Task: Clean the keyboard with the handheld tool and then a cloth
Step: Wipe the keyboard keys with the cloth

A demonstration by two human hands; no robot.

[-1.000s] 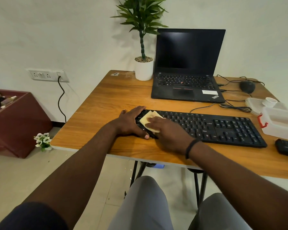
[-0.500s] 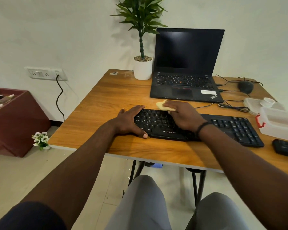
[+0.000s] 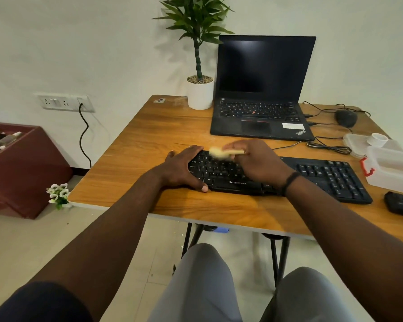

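Note:
A black full-size keyboard [image 3: 323, 175] lies across the front of the wooden table [image 3: 149, 140]. My left hand [image 3: 182, 168] grips the keyboard's left end, thumb along the front edge, holding it still. My right hand [image 3: 256, 161] rests over the upper middle rows and pinches a folded pale yellow cloth [image 3: 221, 152], which sticks out to the left over the top key rows and looks motion-blurred. The middle keys are hidden under my right hand. A black handheld tool [image 3: 400, 204] lies at the table's right edge.
An open black laptop [image 3: 261, 112] stands behind the keyboard, with a potted plant [image 3: 199, 89] to its left. A mouse [image 3: 346, 117] and loose cables [image 3: 328, 148] lie at the back right. Clear plastic containers [image 3: 391, 168] sit right of the keyboard.
My right hand carried the cloth from the keyboard's front left corner up to the top rows, then slightly leftward along them. My left hand has stayed on the left end.

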